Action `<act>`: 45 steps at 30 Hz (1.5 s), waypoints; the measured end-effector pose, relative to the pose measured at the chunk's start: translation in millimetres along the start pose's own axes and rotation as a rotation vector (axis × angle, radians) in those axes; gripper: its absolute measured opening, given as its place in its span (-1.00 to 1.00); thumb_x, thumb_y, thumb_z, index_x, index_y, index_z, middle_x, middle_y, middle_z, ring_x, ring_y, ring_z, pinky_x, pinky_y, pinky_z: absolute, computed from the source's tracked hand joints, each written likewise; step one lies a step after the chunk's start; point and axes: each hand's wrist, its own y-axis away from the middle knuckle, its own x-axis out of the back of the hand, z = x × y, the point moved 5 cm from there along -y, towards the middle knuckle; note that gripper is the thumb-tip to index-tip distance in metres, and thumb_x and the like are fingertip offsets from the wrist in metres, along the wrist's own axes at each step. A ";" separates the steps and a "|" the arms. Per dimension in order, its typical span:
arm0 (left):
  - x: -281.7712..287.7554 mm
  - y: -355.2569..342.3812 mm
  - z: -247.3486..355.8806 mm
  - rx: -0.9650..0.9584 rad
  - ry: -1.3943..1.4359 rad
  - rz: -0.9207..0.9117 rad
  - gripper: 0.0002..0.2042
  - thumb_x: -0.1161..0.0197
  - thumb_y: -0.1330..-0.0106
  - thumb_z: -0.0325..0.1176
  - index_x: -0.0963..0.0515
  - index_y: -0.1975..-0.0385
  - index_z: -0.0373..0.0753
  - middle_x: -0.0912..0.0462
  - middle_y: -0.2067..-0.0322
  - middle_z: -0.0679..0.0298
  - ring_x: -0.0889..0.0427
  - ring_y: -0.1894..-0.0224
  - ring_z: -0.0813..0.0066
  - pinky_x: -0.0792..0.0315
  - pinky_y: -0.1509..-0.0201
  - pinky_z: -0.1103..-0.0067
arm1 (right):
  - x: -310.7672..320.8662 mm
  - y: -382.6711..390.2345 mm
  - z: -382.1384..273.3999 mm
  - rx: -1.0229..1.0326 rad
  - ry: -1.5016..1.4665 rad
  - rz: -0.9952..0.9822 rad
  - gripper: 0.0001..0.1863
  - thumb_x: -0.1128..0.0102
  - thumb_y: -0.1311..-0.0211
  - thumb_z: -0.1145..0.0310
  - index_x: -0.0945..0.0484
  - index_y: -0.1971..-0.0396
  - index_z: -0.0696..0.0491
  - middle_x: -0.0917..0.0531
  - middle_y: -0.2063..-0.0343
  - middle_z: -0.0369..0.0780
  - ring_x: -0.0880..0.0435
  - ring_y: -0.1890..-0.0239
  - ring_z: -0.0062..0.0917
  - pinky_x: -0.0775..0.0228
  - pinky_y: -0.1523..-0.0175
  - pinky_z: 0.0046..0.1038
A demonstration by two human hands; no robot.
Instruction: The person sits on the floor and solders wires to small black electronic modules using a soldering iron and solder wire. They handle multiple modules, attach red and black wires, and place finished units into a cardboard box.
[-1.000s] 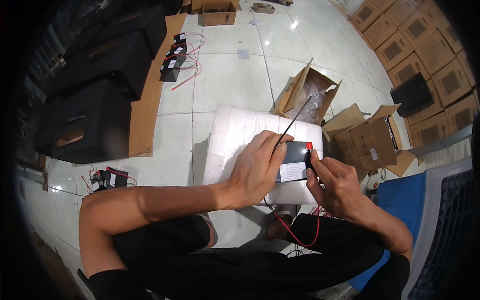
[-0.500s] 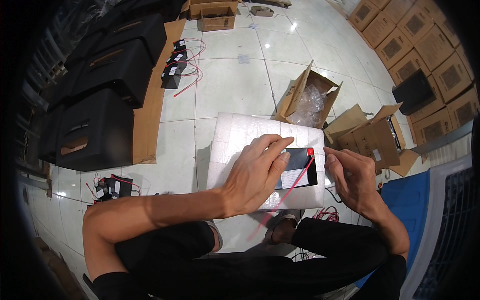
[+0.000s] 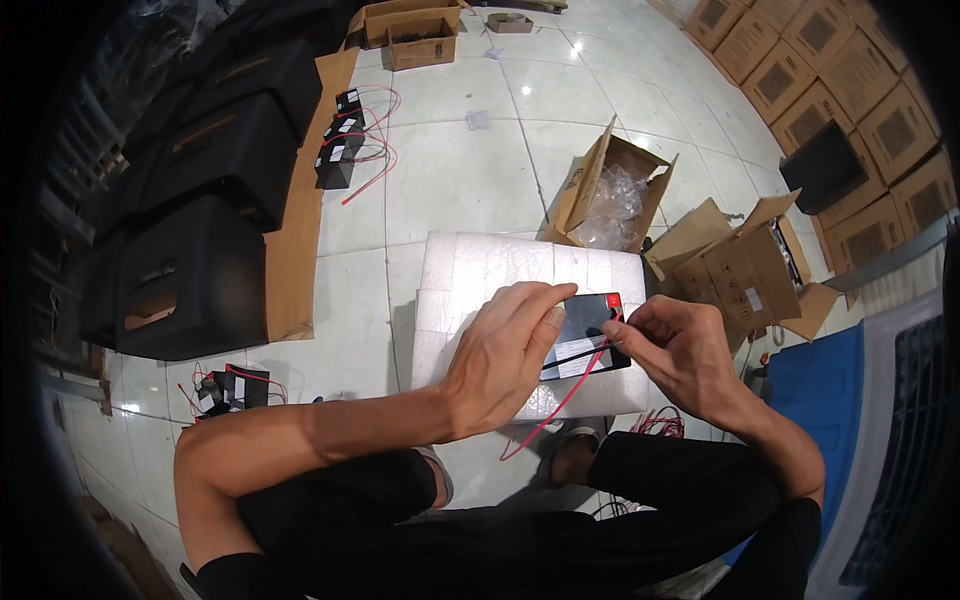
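Note:
A black battery [image 3: 583, 316] with a white label and a red tab [image 3: 614, 300] at its upper right lies on a white foam block [image 3: 470, 262]. My left hand [image 3: 500, 355] is closed over the battery's left end. My right hand [image 3: 675, 355] pinches a black wire [image 3: 570, 360] at the battery's right end, just below the red tab. A red wire [image 3: 565, 405] runs from that end down past the foam's front edge in a loop. The exact point where the wires meet the battery is partly hidden by my right fingertips.
Open cartons [image 3: 738, 275] and a box with plastic wrap [image 3: 578, 205] stand beyond the foam. Black cases [image 3: 190, 285] line the left, with wired batteries [image 3: 335, 172] beside them. Stacked cartons [image 3: 810, 65] fill the upper right. A blue-and-white appliance [image 3: 800, 380] stands at my right.
My right hand, apart from the battery half a second ago, has moved left onto it. The black wire that pointed upward a second ago now lies across the label. The red wire has settled.

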 end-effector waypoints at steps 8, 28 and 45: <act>-0.8 0.8 -1.6 -0.001 -0.025 -0.008 -0.64 0.18 -0.60 -0.29 -0.47 -0.13 -0.40 -0.53 0.00 -0.07 -0.56 -0.04 0.04 -0.43 -0.15 0.34 | -3.3 2.0 16.5 -0.180 -0.208 -0.069 -0.71 -0.38 -0.24 0.31 -0.62 0.44 0.28 -0.66 0.60 -0.19 -0.56 0.54 -0.67 -0.42 0.41 -0.53; -3.4 3.1 -3.0 0.053 -0.016 -0.022 -0.63 0.22 -0.62 -0.28 -0.44 -0.17 -0.34 -0.51 -0.04 -0.04 -0.56 -0.03 0.11 -0.42 -0.14 0.39 | 15.0 2.4 -0.8 0.002 -0.042 0.094 -0.73 -0.45 -0.17 0.30 -0.67 0.38 0.24 -0.67 0.56 -0.14 -0.58 0.58 -0.53 -0.43 0.46 -0.45; 10.0 5.5 -14.5 0.211 0.287 -0.110 -0.49 0.02 -0.54 -0.10 -0.22 -0.36 -0.26 -0.48 -0.18 0.01 -0.48 -0.22 0.18 -0.32 -0.32 0.33 | -16.7 -9.0 -18.8 -0.190 -0.873 -0.115 -0.74 -0.09 -0.51 0.35 -0.62 0.17 0.26 -0.66 0.51 -0.24 -0.42 0.68 -0.81 -0.08 0.67 -0.74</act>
